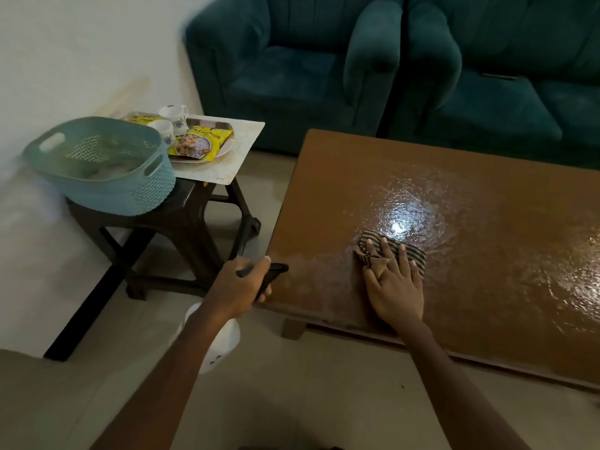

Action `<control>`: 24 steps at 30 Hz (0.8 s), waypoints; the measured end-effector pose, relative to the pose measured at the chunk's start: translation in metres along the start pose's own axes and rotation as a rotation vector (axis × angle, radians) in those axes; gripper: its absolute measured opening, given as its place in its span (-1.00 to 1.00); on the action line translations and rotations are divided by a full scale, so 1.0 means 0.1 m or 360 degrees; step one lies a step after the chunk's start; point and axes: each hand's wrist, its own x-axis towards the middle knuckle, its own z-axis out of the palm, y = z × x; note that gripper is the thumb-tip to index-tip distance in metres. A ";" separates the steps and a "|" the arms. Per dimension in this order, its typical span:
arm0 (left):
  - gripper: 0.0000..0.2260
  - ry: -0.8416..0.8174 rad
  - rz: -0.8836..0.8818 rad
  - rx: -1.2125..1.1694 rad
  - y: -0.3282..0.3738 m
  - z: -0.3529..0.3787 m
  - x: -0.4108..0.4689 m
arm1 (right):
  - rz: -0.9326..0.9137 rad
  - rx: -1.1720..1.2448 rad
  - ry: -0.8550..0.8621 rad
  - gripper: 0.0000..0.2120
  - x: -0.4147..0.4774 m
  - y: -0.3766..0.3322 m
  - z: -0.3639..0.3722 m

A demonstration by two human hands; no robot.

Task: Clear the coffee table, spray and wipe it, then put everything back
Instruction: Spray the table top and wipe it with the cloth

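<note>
1. Two hands in shot. The left hand (242, 287) is curled round the black trigger head of one bottle (227, 342), whose white body hangs below the wrist, over the floor.
2. The bottle sits just off the near left corner of the tabletop (487, 177), with its nozzle reaching over the edge.
3. The right hand (394, 287) lies flat, fingers spread, pressing down on one striped cloth (417, 254).
4. The cloth is bunched under the fingers on the left half of the tabletop, near the front edge.
5. Two shiny wet patches show on the brown top: one bright glare just beyond the cloth and touching its far edge, and another out at the right edge of the picture.
6. Apart from the cloth and the hand, only spray film shows on the tabletop.
7. To the left stands one dark stool (181, 216), near the tabletop but not touching it.
8. On the stool is one teal basket (107, 180), tilted. What lies inside is too blurred to tell.
9. Behind the basket is one steel tray (224, 125), resting on a pale board.
10. There are two white cups on the tray, one (175, 116) behind the other (164, 129), side by side.
11. One yellow packet (207, 138) lies on a plate (225, 151) beside the cups. A second yellow packet (141, 119) peeks out behind the basket.
12. Two green sofas stand at the back, one (292, 76) on the left and one (503, 92) on the right, their arms touching.
</note>
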 end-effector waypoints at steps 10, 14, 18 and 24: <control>-0.53 0.0018 0.0129 -0.0121 -0.19 -0.05 -0.09 | 0.0065 0.0049 -0.0090 -0.47 -0.04 -0.07 -0.10; -0.53 0.0008 0.0144 -0.0088 -0.23 -0.11 -0.12 | 0.0088 0.0089 -0.0085 -0.48 -0.05 -0.11 -0.13; -0.53 -0.0038 0.0119 -0.0137 -0.23 -0.09 -0.14 | 0.0092 0.0082 -0.0075 -0.50 -0.05 -0.10 -0.14; -0.54 -0.0028 0.0150 -0.0178 -0.28 -0.08 -0.14 | 0.0085 0.0051 -0.0071 -0.50 -0.04 -0.11 -0.13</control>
